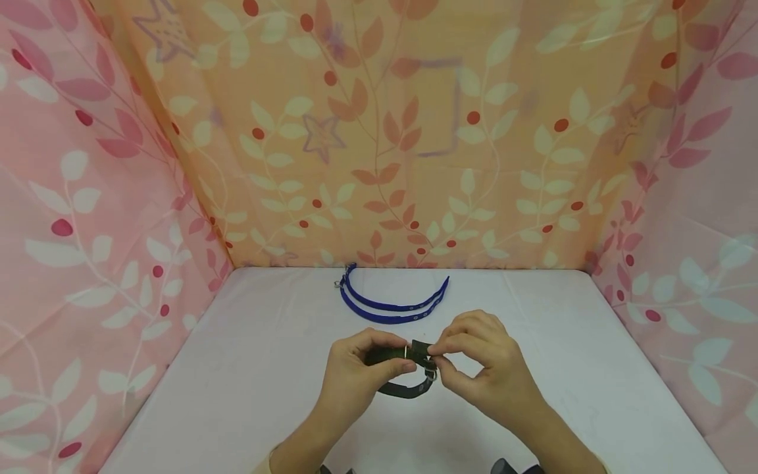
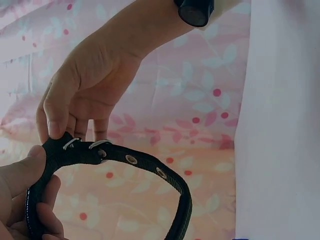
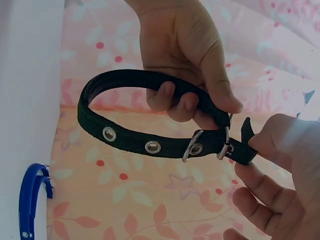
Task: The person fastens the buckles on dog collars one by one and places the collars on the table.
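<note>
A dark green collar (image 1: 403, 391) with metal eyelets (image 3: 153, 147) is bent into a loop above the table. My left hand (image 1: 353, 373) holds its band between thumb and fingers, close to the buckle (image 3: 224, 150). At the strap's tip, just past the buckle, my right hand (image 1: 487, 354) pinches with thumb and index finger. In the right wrist view the strap passes through the buckle, and a metal ring (image 3: 192, 146) sits around the band beside it. Whether the buckle's prong is in an eyelet I cannot tell.
Two blue collars (image 1: 387, 319) lie curved side by side on the white table (image 1: 249, 368), near its back edge. Floral cloth (image 1: 379, 131) hangs at the back and on both sides. A dark device (image 2: 195, 12) is strapped to the right wrist.
</note>
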Motion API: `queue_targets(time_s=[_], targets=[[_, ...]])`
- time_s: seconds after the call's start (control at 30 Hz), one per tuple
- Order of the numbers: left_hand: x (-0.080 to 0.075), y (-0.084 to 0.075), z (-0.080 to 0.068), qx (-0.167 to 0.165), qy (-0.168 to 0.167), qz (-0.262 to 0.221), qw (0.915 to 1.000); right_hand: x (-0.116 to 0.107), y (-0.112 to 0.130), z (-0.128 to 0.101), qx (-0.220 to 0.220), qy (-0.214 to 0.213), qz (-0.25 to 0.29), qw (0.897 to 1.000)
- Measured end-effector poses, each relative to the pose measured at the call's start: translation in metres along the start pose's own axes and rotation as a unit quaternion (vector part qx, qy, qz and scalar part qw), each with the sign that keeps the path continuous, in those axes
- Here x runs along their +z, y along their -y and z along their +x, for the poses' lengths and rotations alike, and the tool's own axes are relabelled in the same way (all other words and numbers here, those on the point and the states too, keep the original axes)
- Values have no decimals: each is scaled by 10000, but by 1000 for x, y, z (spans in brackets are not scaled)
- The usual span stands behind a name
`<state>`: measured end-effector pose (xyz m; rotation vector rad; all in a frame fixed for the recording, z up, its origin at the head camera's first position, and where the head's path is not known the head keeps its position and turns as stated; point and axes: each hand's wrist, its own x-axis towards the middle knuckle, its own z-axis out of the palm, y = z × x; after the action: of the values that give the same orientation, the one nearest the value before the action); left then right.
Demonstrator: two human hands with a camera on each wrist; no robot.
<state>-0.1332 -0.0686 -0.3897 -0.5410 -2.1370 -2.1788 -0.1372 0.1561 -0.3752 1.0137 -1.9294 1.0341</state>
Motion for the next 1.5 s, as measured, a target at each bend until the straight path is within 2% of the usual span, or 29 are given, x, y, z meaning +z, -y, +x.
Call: queue_targets(time_s=[0.27,0.47,0.6,0.9,1.07,1.23,1.4,1.5], targets=[[1,-4,-2,-27,-54,270,9996,1,-2,-1,-98,319,-87,9994],[1,-5,-3,-40,79,562,9984,2,-2,0,-385,411,-46,9984],[0,-6,-3,-79,273,587,9979,1,-1,1,-458,383,-51,9982],[-3,-6,-1,-2,594,498,9970,1,-1,-1,-359,416,102,9984],[-6,-5,1,-38,427,459,9980,-4,-2,0,-157,495,39,9986],[-11,-6,2,326,125,282,9990,-11,-4,0,185,662,-69,9976],[-14,-7,2,993,169,-418,9940,-15,-4,-1,616,1017,-195,9927],[-15,-7,3,1323,212,-619,9890,-15,-5,-1,818,1218,-316,9887]])
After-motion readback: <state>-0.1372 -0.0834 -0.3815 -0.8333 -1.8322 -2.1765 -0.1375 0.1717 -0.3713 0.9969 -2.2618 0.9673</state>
